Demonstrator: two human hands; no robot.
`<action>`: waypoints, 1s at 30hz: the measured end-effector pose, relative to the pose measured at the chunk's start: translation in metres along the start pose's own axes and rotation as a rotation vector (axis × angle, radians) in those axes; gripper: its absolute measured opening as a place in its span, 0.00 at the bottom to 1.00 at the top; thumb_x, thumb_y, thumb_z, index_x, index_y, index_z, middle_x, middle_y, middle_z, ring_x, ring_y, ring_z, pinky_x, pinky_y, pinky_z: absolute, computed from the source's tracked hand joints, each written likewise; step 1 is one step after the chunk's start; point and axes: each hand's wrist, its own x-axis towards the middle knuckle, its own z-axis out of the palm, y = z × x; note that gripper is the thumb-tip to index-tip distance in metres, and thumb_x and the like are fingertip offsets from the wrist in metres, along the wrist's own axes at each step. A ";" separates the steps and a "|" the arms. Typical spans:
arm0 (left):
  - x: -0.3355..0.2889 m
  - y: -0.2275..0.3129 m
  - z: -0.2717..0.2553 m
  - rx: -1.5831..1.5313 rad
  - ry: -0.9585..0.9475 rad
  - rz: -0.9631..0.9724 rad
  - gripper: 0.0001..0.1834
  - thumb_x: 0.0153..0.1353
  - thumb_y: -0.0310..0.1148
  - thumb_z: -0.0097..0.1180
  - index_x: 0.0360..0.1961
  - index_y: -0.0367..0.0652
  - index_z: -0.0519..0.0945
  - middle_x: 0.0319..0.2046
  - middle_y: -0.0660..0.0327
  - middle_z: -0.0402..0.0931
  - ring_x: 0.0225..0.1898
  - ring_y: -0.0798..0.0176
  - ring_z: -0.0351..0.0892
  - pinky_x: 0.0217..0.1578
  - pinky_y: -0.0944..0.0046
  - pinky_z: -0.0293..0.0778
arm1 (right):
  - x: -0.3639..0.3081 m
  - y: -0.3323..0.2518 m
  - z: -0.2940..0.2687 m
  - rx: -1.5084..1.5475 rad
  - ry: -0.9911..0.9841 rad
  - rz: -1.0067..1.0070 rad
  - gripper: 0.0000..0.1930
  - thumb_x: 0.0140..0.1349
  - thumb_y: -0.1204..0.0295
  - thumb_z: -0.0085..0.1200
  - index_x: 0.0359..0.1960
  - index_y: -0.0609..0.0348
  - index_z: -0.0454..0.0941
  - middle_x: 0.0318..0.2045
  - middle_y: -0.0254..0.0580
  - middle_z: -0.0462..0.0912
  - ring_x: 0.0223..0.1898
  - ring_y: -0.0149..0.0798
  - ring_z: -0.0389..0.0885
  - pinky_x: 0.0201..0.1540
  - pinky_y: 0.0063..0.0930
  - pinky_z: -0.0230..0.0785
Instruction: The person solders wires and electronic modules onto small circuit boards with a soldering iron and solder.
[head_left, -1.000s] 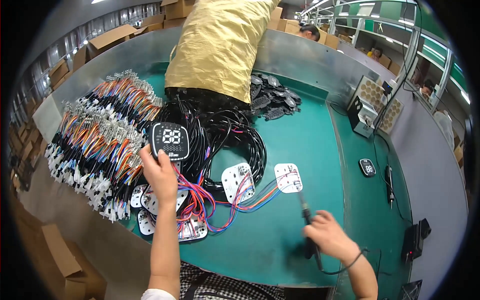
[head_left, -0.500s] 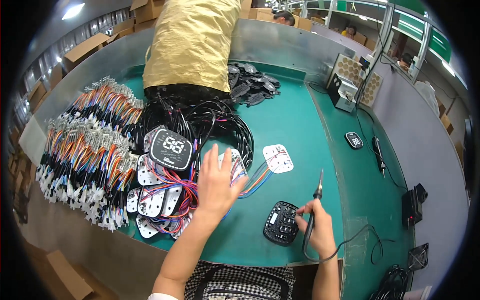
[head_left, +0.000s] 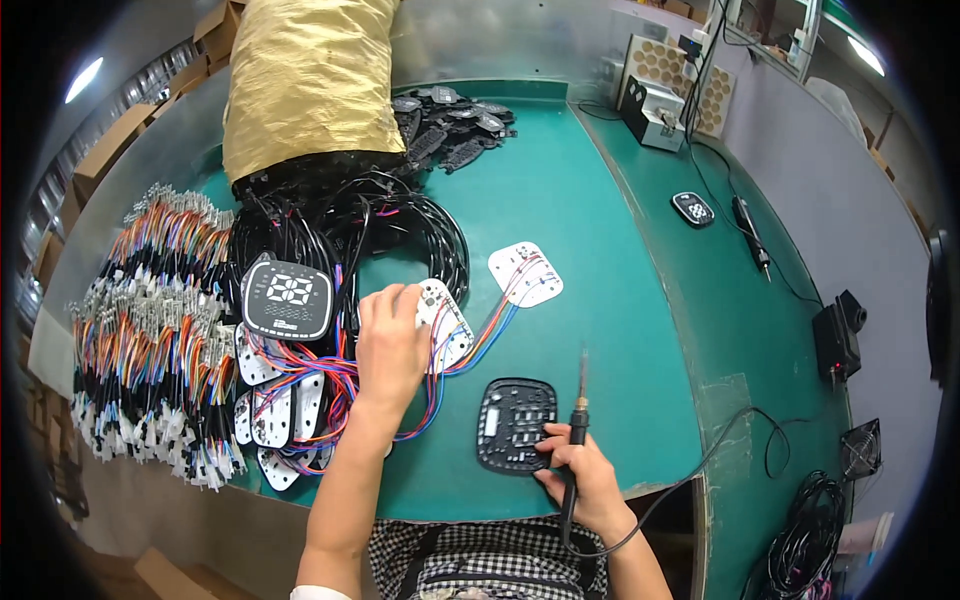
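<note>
On green bench mat (head_left: 620, 340), front-centre: blk rounded-square plastic housing (head_left: 517, 425), ribbed side up, lying just L of the R hand (head_left: 590, 485). R fingers + thumb at housing's R edge, look to be touching. Same hand curled round slim blk soldering iron (head_left: 578, 428), metal tip pointing fwd, clear of any PCB; cord loops off R.

L hand (head_left: 393, 340): half-curled, fingers close together, at L edge of wht rounded PCB w/ small holes (head_left: 450, 330). Can't tell if it has hold of it.

Fwd-R of that, sep wht rounded-square PCB (head_left: 527, 273) flat on mat, red/orange/blue wires (head_left: 490, 330) running back twd L hand.

L of L hand: glossy blk display panel w/ wht digits (head_left: 288, 300), face up atop stack of wht PCBs (head_left: 272, 420) tangled w/ red + blue wires. Far L: big rows of multicolour wire harnesses (head_left: 160, 330) w/ wht connectors.

Behind: coil of blk cable (head_left: 455, 235), gold woven sack (head_left: 310, 80), heap of blk plastic pcs (head_left: 450, 125).

R strip: smaller blk display panel (head_left: 692, 209), next to blk pen-shaped tool (head_left: 750, 232).
</note>
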 end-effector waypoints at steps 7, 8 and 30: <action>0.005 -0.017 0.005 -0.115 0.116 -0.071 0.14 0.46 0.18 0.58 0.36 0.39 0.73 0.33 0.57 0.72 0.34 0.55 0.72 0.37 0.60 0.69 | 0.002 0.002 -0.001 0.123 -0.151 -0.080 0.16 0.46 0.84 0.59 0.33 0.59 0.66 0.37 0.48 0.78 0.51 0.54 0.73 0.47 0.39 0.70; 0.006 -0.018 0.000 -0.221 0.076 -0.164 0.11 0.49 0.19 0.57 0.34 0.39 0.74 0.31 0.59 0.72 0.32 0.62 0.71 0.35 0.64 0.68 | 0.002 0.000 -0.001 0.100 -0.130 -0.094 0.16 0.45 0.84 0.60 0.33 0.59 0.66 0.37 0.48 0.78 0.50 0.54 0.73 0.47 0.39 0.70; -0.035 0.039 0.001 -0.446 -0.441 0.143 0.08 0.49 0.20 0.58 0.31 0.41 0.82 0.34 0.58 0.74 0.36 0.57 0.76 0.34 0.63 0.72 | -0.001 0.007 0.004 0.059 0.000 -0.003 0.15 0.46 0.85 0.57 0.35 0.61 0.66 0.35 0.48 0.76 0.46 0.53 0.75 0.45 0.41 0.71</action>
